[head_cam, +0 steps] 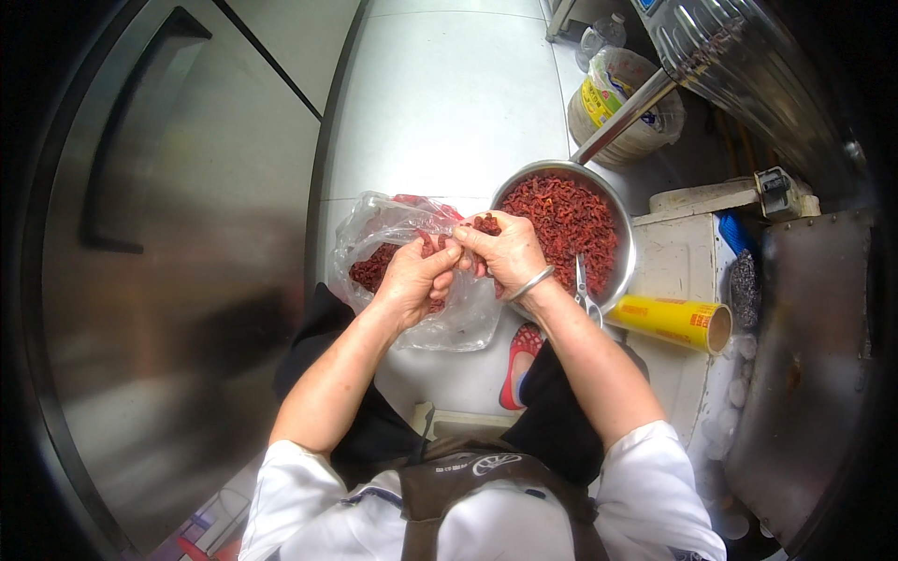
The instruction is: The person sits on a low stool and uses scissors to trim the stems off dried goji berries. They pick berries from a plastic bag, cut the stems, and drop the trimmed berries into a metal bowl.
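Small dark red pieces, which look like dried chillies (558,221), fill a round steel basin (628,231) on the right. A clear plastic bag (459,326) holding more of them (370,268) lies left of the basin. Above the bag my two hands meet. My left hand (419,273) pinches a red piece between thumb and fingers. My right hand (508,249), with a bangle at the wrist, is closed around several red pieces, its fingertips close to those of the left. Steel scissors (584,287) rest at the basin's lower edge, blades over the red pieces.
A yellow cardboard-cored roll (670,322) lies beside the basin on a pale box-like unit (673,263). A steel cabinet door (196,280) stands at the left. A plastic bucket (621,105) and a clear bottle (605,35) are at the upper right, past a metal leg (624,116).
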A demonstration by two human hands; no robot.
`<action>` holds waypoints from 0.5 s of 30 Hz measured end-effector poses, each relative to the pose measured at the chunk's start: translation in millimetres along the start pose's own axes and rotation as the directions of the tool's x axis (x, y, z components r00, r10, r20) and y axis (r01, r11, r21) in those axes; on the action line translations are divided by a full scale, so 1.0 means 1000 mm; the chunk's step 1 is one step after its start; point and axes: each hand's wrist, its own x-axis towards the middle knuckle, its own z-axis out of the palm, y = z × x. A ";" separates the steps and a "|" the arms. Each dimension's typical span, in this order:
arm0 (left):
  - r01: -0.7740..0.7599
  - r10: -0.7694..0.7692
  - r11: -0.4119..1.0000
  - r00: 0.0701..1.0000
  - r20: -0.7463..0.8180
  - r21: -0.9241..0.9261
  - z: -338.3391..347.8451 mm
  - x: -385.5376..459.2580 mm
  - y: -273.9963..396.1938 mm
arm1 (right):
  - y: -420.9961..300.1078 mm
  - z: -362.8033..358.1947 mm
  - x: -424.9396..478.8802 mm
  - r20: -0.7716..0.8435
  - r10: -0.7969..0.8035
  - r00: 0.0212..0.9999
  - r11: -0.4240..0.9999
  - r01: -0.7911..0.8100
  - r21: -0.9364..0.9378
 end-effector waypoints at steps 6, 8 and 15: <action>0.056 -0.015 0.962 0.988 0.155 -0.267 -0.009 0.004 0.002 | 0.001 -0.050 0.014 -0.154 -0.382 0.911 0.764 0.217 -0.608; 0.101 -0.031 0.928 0.980 0.195 -0.360 -0.018 0.005 0.003 | -0.009 -0.065 0.006 -0.132 -0.564 0.815 0.421 0.147 -0.895; 0.083 -0.017 0.929 0.983 0.182 -0.361 -0.004 0.001 0.007 | -0.013 -0.042 -0.002 -0.243 -0.296 0.924 0.896 0.180 -0.406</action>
